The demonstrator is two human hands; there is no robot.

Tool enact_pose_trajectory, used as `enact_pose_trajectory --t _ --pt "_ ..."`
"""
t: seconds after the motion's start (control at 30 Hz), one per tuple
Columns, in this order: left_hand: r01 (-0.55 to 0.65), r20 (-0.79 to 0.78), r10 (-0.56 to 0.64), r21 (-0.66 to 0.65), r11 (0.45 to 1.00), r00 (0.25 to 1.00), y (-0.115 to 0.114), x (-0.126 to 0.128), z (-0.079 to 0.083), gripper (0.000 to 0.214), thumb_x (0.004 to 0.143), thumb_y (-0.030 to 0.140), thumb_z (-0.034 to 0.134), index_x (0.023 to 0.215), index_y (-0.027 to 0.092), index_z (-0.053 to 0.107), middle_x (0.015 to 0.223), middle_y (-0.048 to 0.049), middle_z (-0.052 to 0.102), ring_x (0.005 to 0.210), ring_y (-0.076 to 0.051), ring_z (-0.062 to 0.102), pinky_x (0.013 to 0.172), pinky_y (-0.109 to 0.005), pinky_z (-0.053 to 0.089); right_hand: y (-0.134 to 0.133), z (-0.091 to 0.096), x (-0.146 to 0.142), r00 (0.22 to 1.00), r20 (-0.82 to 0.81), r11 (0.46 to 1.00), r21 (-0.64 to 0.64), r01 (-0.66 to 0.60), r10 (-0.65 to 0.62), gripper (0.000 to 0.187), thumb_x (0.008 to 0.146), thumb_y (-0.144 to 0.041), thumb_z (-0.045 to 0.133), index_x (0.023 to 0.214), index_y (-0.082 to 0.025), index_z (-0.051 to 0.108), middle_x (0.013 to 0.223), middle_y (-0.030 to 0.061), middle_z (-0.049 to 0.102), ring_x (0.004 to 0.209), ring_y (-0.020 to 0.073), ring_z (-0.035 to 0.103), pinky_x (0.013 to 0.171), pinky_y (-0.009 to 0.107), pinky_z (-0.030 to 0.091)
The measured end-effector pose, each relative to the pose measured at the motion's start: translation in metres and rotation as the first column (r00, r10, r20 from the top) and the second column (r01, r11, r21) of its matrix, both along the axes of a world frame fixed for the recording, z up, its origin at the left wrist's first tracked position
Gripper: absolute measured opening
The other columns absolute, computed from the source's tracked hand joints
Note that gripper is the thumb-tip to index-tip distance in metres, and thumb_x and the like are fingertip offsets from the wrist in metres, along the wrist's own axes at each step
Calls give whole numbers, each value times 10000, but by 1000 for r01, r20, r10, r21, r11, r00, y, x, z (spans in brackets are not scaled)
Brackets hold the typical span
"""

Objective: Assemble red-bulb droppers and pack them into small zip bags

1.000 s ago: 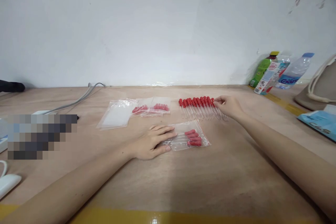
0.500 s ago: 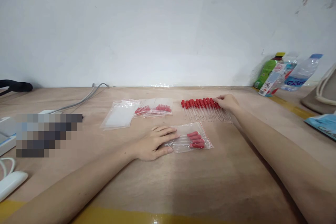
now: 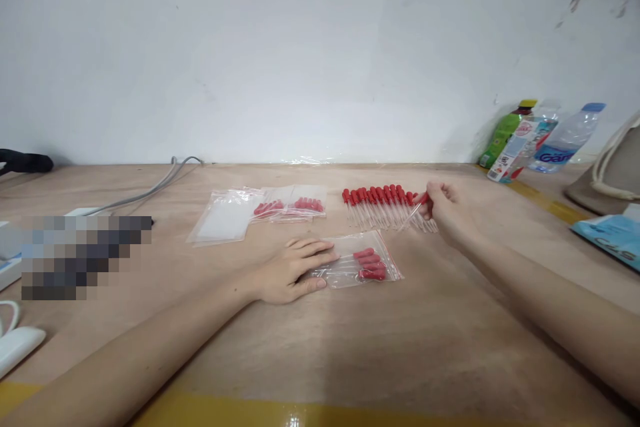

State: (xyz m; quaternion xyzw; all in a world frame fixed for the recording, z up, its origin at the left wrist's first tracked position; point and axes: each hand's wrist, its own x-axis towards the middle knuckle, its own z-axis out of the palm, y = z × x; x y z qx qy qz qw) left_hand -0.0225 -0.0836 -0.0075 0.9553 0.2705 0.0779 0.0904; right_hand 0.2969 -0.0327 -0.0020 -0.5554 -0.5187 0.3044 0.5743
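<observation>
A row of several glass droppers with red rubber bulbs (image 3: 383,205) lies on the wooden table (image 3: 350,347). My right hand (image 3: 447,212) pinches one red-bulbed dropper (image 3: 416,207) at the row's right end, lifted a little and tilted. My left hand (image 3: 290,270) lies flat with fingers stretched out, pressing the left end of a clear zip bag (image 3: 357,265) that holds several red-bulbed droppers.
Further left lie two filled zip bags (image 3: 293,205) and an empty clear bag (image 3: 224,217). A grey cable (image 3: 150,188) runs at the back left. Bottles (image 3: 535,137) stand by the wall at right, next to a cloth bag (image 3: 613,170) and a blue packet (image 3: 607,232).
My right hand has closed on one dropper at the row's right end and drawn it up and slightly right. My left hand stays on the zip bag.
</observation>
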Motion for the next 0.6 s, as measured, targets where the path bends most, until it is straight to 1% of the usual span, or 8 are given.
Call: enact_pose_trajectory --t 0.03,0.13,0.2,0.27,0.3,0.37,0.47,0.6 --pt "-2 -3 2 0 1000 1000 0 0 0 492 864 437 369 1327 286 294 1388 -48 312 1259 -230 290 1031 -435 213 -6 -6 -5 998 -60 1000 -13 17 -18 411 733 -616 444 677 -209 444 541 17 542 399 85 439 375 217 374" --pt "1 -4 -1 0 1000 1000 0 0 0 491 863 436 372 1325 289 296 1390 -47 310 1257 -235 293 1028 -437 216 -16 -20 -18 967 -253 998 -61 -10 -6 359 727 -553 518 660 -212 430 583 12 556 442 91 503 409 218 438" --pt "3 -4 -3 1 1000 1000 0 0 0 489 864 435 368 1326 291 294 1392 -45 305 1259 -235 290 1031 -437 209 -20 -25 -25 927 -375 994 -89 -57 20 314 731 -496 554 664 -216 427 608 10 567 477 100 538 457 229 481" --pt "-2 -10 2 0 1000 1000 0 0 0 494 867 436 360 1332 288 280 1393 -46 304 1259 -233 289 1032 -435 207 -24 -29 -30 888 -456 984 -120 -133 64 276 724 -443 590 673 -218 437 608 6 572 526 113 572 539 247 518" --pt "-6 -14 6 -3 1000 1000 0 0 0 502 868 437 356 1338 283 265 1394 -48 302 1259 -231 288 1032 -432 207 -27 -31 -31 876 -472 975 -136 -177 93 264 715 -421 610 678 -216 449 613 5 578 555 118 586 584 253 528" --pt "-10 -18 10 -6 1000 1000 0 0 0 527 868 440 355 1352 272 230 1396 -53 297 1262 -229 282 1033 -427 209 -32 -34 -32 876 -454 949 -169 -266 165 246 687 -382 654 690 -204 484 647 8 600 597 113 598 643 249 528" --pt "-8 -19 8 -5 1000 1000 0 -1 -1 551 866 447 353 1362 268 193 1401 -53 287 1269 -229 269 1035 -426 204 -39 -38 -31 882 -376 904 -199 -377 285 241 639 -333 704 718 -182 533 702 4 627 616 91 592 647 219 510" --pt "-11 -32 11 0 1000 999 0 0 -1 552 868 451 345 1364 268 186 1404 -49 280 1273 -219 260 1042 -416 194 -42 -35 -27 820 -345 797 -249 -550 457 280 600 -256 735 807 -169 567 802 16 654 731 110 607 718 236 493"
